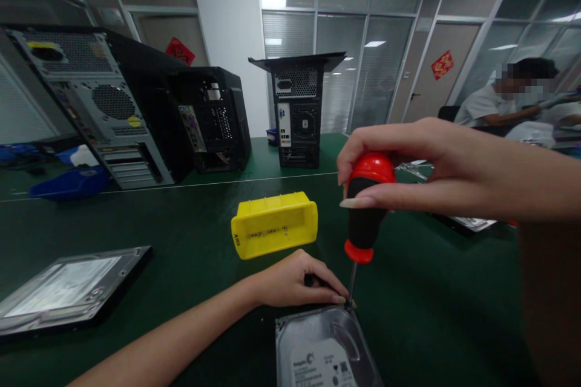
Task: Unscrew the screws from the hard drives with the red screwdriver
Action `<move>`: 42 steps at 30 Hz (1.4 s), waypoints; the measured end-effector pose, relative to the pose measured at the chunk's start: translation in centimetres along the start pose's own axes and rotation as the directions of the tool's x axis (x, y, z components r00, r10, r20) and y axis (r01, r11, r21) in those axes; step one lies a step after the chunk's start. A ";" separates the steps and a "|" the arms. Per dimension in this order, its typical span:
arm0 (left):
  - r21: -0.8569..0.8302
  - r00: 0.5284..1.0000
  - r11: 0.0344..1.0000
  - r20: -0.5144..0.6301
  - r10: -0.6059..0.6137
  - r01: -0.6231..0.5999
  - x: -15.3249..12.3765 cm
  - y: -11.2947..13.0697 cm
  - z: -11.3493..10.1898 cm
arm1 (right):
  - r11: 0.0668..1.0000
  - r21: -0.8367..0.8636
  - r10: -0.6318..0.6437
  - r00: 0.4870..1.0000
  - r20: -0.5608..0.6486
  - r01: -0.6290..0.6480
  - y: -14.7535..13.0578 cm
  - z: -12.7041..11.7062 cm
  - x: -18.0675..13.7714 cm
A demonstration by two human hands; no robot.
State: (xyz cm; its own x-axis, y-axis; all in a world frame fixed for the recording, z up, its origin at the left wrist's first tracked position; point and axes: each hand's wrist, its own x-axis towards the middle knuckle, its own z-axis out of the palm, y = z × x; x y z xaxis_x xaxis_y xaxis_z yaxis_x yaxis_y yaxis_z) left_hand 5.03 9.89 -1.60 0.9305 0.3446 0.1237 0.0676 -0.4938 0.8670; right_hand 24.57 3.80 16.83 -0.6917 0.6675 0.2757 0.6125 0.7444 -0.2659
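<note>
My right hand (pixel 436 169) is closed round the red and black handle of a screwdriver (pixel 367 211), held upright. Its thin shaft comes down to the far right corner of a silver hard drive (pixel 324 347) lying flat on the green mat at the bottom of the view. My left hand (pixel 297 281) rests at that same far edge of the drive, fingers curled and pinched beside the screwdriver tip. Whether it holds a screw is too small to make out.
A yellow plastic bin (pixel 273 224) lies on its side just beyond my left hand. Another drive (pixel 68 287) lies at the left. Three computer towers (pixel 102 103) (pixel 215 118) (pixel 298 109) stand at the back. A person (pixel 517 100) sits at the far right.
</note>
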 end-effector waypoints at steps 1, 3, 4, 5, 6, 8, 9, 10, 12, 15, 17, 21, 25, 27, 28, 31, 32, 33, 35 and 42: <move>0.003 1.000 1.000 0.000 0.002 -0.002 0.0 0.0 0.0 | 1.000 0.004 -0.004 1.000 0.012 0.004 0.0 0.0 0.0; 0.008 1.000 1.000 -0.001 -0.001 0.001 0.0 0.1 0.0 | 1.000 0.005 -0.009 1.000 0.024 0.009 0.1 0.0 0.1; 0.009 1.000 1.000 -0.001 -0.004 0.004 0.0 0.2 0.0 | 1.000 0.003 -0.010 1.000 0.028 0.010 0.1 0.0 0.1; 0.009 1.000 1.000 -0.002 -0.008 0.008 0.0 0.3 0.0 | 1.000 -0.001 -0.016 1.000 0.026 0.016 0.1 0.0 0.1; 0.010 1.000 1.000 -0.002 -0.014 0.014 0.0 0.3 0.0 | 1.000 -0.007 -0.020 1.000 0.021 0.020 0.1 0.0 0.1; 0.015 1.000 1.000 -0.008 -0.025 0.025 0.0 0.4 0.1 | 0.999 -0.029 -0.025 1.000 0.001 0.025 0.1 0.1 0.2; 0.017 0.999 0.999 -0.014 -0.032 0.032 0.0 0.4 0.2 | 0.999 -0.041 -0.024 1.000 -0.008 0.024 0.1 0.1 0.3; 0.019 0.999 0.999 -0.021 -0.040 0.040 0.1 0.4 0.2 | 0.998 -0.053 -0.019 1.000 -0.022 0.018 0.1 0.2 0.4; 0.018 0.998 0.998 -0.037 -0.054 0.055 0.1 0.3 0.4 | 0.997 -0.078 0.000 0.999 -0.049 -0.003 0.1 0.3 0.6; 0.023 0.997 0.998 -0.054 -0.054 0.055 0.2 0.1 0.6 | 0.992 -0.118 0.034 0.995 -0.091 -0.044 0.1 0.5 0.8; 0.029 0.997 0.999 -0.058 -0.043 0.045 0.2 0.1 0.6 | 0.987 -0.144 0.050 0.993 -0.111 -0.066 0.1 0.5 0.8; 0.048 0.997 0.998 -0.067 -0.032 0.036 0.2 0.1 0.7 | 0.984 -0.165 0.041 0.992 -0.121 -0.061 0.2 0.5 0.9; 0.111 0.998 0.994 -0.070 -0.003 0.011 0.2 0.0 0.7 | 0.986 -0.156 0.031 0.992 -0.120 -0.050 0.2 0.5 0.9; 0.147 0.998 0.989 -0.069 0.009 0.001 0.2 -0.1 0.7 | 0.988 -0.143 0.036 0.993 -0.116 -0.052 0.2 0.5 1.0; 0.165 0.998 0.986 -0.067 0.018 -0.007 0.2 -0.1 0.7 | 0.988 -0.141 0.040 0.992 -0.115 -0.057 0.2 0.5 1.0; 0.212 0.997 0.977 -0.056 0.045 -0.033 0.1 -0.1 0.8 | 0.987 -0.142 0.061 0.991 -0.116 -0.077 0.2 0.8 1.1; 0.224 0.997 0.974 -0.051 0.053 -0.040 0.1 -0.1 0.8 | 0.987 -0.140 0.067 0.991 -0.113 -0.083 0.2 0.8 1.1; 0.236 0.997 0.971 -0.046 0.062 -0.049 0.1 -0.1 0.8 | 0.987 -0.133 0.072 0.992 -0.108 -0.086 0.2 0.9 1.1; 0.252 0.995 0.965 -0.046 0.084 -0.069 0.1 0.0 0.8 | 0.990 -0.106 0.081 0.993 -0.082 -0.090 0.2 1.0 1.0; 0.256 0.995 0.964 -0.043 0.093 -0.079 0.1 -0.1 0.8 | 0.994 -0.022 0.108 0.993 0.057 -0.107 0.1 0.4 0.0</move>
State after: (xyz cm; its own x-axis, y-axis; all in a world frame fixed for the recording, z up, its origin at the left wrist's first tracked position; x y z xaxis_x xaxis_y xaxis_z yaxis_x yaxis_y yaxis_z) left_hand 5.42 9.33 -2.09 0.9163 0.3313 0.2248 0.0834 -0.7072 0.7021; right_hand 24.47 3.85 16.40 -0.6425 0.7419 0.1920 0.6909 0.6691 -0.2736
